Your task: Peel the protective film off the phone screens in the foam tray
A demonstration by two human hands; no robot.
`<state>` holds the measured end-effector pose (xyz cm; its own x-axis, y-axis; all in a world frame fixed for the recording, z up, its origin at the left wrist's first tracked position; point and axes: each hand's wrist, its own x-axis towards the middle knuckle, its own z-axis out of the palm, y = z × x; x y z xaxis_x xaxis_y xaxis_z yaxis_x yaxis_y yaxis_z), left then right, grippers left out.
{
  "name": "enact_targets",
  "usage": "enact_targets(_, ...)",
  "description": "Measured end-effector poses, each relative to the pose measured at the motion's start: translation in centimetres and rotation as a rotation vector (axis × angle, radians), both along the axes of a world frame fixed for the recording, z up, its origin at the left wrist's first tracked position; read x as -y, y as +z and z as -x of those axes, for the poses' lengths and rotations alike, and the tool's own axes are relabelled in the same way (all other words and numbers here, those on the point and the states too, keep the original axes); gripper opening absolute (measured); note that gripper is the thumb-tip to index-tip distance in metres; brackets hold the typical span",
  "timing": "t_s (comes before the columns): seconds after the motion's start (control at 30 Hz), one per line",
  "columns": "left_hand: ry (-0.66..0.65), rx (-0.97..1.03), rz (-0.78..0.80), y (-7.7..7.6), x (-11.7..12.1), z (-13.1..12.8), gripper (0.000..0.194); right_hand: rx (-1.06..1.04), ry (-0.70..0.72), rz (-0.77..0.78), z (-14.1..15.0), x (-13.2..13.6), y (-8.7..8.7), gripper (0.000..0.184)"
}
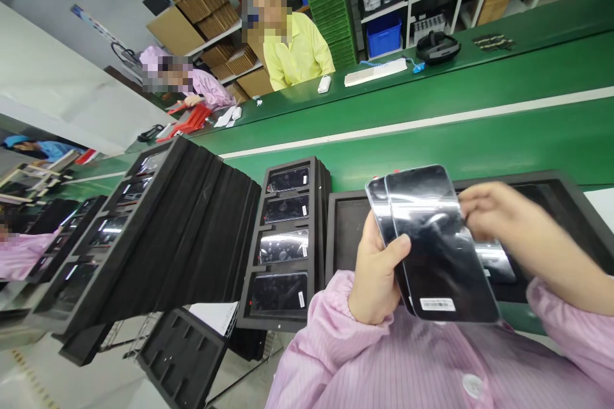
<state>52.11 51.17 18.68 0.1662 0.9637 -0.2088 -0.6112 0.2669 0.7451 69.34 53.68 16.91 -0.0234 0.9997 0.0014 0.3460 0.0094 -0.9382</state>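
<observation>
My left hand (377, 265) grips two glossy black phone screens, overlapping like fanned cards, with the thumb on the front. The front phone screen (436, 249) bears a white barcode label near its lower edge. Behind it, the rear phone screen (381, 204) shows along the left side. My right hand (489, 210) is at the right edge of the front screen, its fingers curled together and slightly blurred; what they hold, if anything, is hidden. Below both hands lies a black foam tray (338, 236), with another phone screen (496, 262) in it under my right wrist.
Left of my hands stands a stack of black trays (319, 236) holding several phone screens. Farther left is a large tilted tray stack (192, 236). A green conveyor belt (336, 118) runs across. Beyond it sits a person in yellow (300, 50); a person in pink (211, 86) is to the left.
</observation>
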Motion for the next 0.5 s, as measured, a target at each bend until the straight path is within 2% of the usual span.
enact_targets(0.07,0.051,-0.048,0.011,-0.9,0.0,0.9,0.047,0.047,0.180,0.265,0.3,0.3,0.0,0.045)
enact_targets(0.1,0.091,-0.086,0.027,-1.4,0.0,1.6,0.045,0.057,0.226,0.338,0.4,0.4,0.0,0.047)
enact_targets(0.17,0.210,-0.176,0.071,-2.3,0.0,3.2,0.047,0.063,0.179,0.394,0.5,0.3,-0.6,0.048)
enact_targets(0.27,0.385,-0.282,0.145,-3.2,0.0,6.1,0.055,0.116,0.071,0.387,1.1,-0.6,-2.4,0.043)
enact_targets(0.33,0.428,-0.317,0.170,-3.5,0.0,7.7,0.057,0.166,0.088,0.383,1.8,-1.3,-3.8,0.039)
enact_targets(0.43,0.371,-0.323,0.166,-3.6,0.3,8.5,0.061,0.243,0.120,0.342,3.0,-1.7,-4.3,0.035)
enact_targets(0.5,0.263,-0.307,0.159,-3.6,0.6,8.1,0.064,0.305,0.083,0.182,3.3,-0.8,-2.9,0.030)
